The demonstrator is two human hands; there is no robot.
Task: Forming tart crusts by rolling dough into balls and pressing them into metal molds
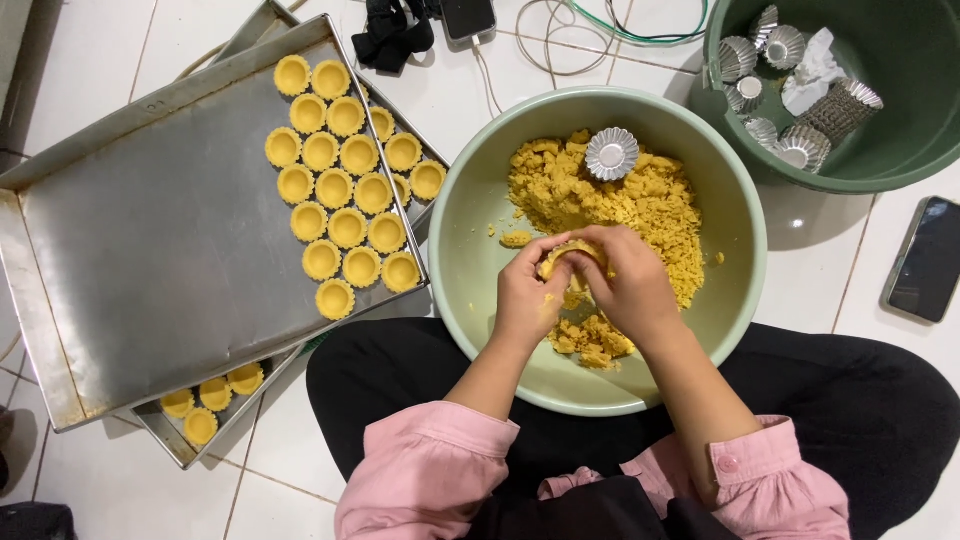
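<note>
Over the near side of the pale green bowl (742, 262), a small lump of yellow dough (566, 255) is held between both hands. The left hand (525, 296) is curled under it, and the fingers of the right hand (632, 285) are closed over it from the top. It cannot be told if a little tin mould is hidden inside the hands.

More crumbly dough (620, 205) is piled in the far half of the bowl, and one shiny fluted mould (612, 153) is lying on top of it.

To do this step well, the dough should probably be pressed gently and evenly, so that no thin spots or cracks are left. The hands are best kept over the bowl, so that crumbs are caught.

The bowl is set on a white tiled floor (120, 480). On the left, a big metal tray (150, 240) is seen, with rows of yellow tart shells (340, 190) along its right edge. A dark green tub (900, 110) with more moulds stands at the far right.
</note>
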